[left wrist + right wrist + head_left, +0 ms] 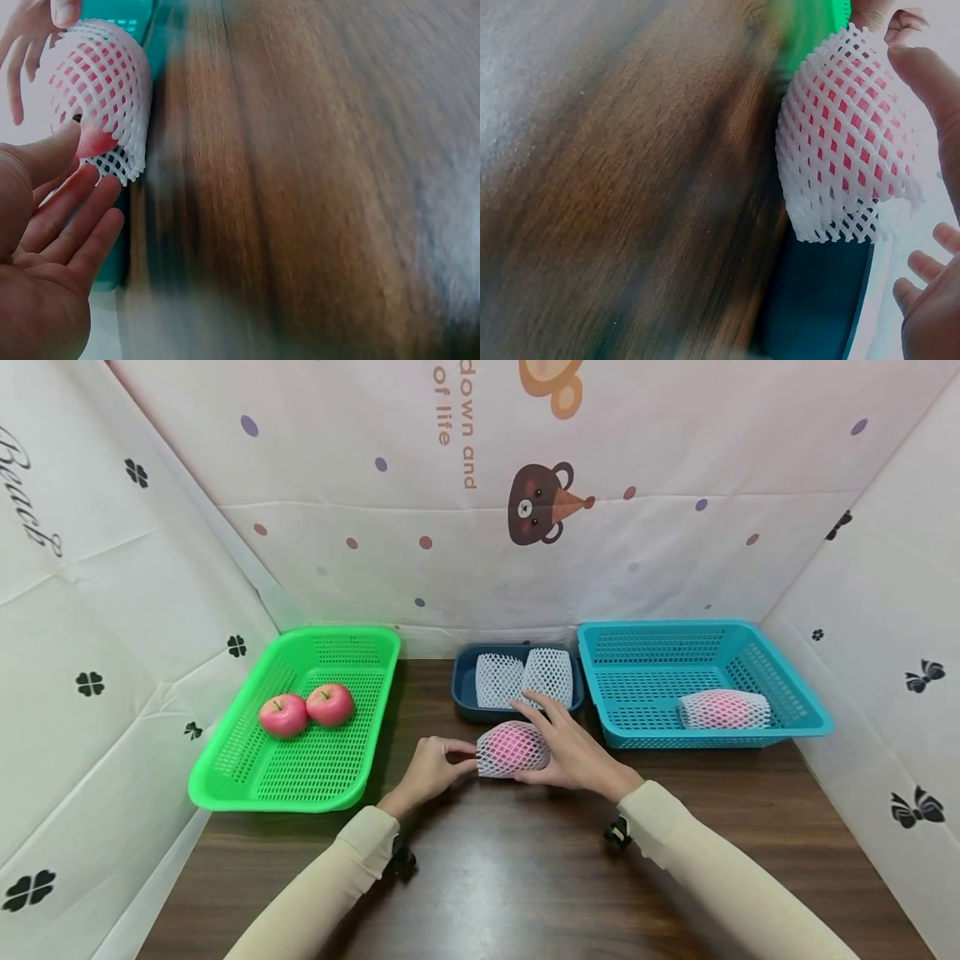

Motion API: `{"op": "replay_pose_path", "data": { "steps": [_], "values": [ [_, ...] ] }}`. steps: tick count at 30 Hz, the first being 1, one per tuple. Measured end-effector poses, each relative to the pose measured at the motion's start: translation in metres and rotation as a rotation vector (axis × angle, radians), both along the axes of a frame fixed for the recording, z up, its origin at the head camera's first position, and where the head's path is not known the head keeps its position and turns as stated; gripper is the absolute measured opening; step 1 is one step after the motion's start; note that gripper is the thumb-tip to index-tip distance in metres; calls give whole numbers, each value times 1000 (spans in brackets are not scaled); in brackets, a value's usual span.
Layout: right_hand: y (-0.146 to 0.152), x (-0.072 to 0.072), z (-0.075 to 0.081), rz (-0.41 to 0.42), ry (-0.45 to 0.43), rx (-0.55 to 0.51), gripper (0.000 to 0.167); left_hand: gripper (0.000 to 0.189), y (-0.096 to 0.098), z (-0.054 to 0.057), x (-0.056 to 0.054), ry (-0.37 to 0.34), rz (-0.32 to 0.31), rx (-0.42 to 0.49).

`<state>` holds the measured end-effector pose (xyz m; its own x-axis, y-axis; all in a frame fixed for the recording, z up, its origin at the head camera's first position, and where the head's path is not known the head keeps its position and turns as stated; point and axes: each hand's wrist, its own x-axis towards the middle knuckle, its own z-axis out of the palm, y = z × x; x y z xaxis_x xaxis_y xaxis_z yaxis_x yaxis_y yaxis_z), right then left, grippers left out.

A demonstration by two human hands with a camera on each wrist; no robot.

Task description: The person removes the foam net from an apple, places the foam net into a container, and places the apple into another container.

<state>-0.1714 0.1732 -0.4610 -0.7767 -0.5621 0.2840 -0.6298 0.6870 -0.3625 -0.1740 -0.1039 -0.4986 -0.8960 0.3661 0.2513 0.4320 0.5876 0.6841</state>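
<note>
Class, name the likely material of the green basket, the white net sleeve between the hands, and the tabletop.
Green basket: probably plastic, slightly glossy; uniform perforations. Net sleeve: likely matte foam; thick, soft-looking strands. Tabletop: dark wood or wood-look laminate; grain shows, with a soft sheen.

Tray (pixel 465 689) behind apple (pixel 513 747), between two baskets (pixel 637 685)

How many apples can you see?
4: two bare apples in the green basket, one netted apple between the left hand and right hand, and another netted one in the blue basket.
</note>
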Motion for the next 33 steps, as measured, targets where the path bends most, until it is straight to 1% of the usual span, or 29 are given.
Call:
{"op": "replay_pose_path", "data": {
  "steps": [6, 15, 19, 21, 23, 26, 28, 30, 33],
  "values": [
    [4, 4, -1, -16, -19, -11, 106, 27, 4, 2, 1, -6, -23, 79],
    [14, 8, -5, -21, -4, -26, 110, 43, 14, 0, 1, -128, -97, 281],
    [18, 10, -7, -39, -26, -18, 111, 53, 19, 2, 1, -197, -104, 326],
    [20, 11, -7, -48, -31, -13, 111, 57, 22, 4, 1, -230, -104, 326],
    [22, 12, -8, -51, -27, -17, 111, 60, 26, 6, 1, -254, -118, 323],
    [25, 14, -9, -52, -18, -23, 111, 66, 31, 7, 0, -268, -143, 304],
    [27, 16, -10, -55, -20, -26, 110, 68, 34, 7, -1, -253, -169, 288],
    [28, 17, -10, -56, -20, -23, 110, 69, 36, 7, -2, -225, -195, 259],
    [31, 18, -10, -61, -18, -17, 109, 71, 40, 6, -4, -156, -238, 209]
  ]
}}
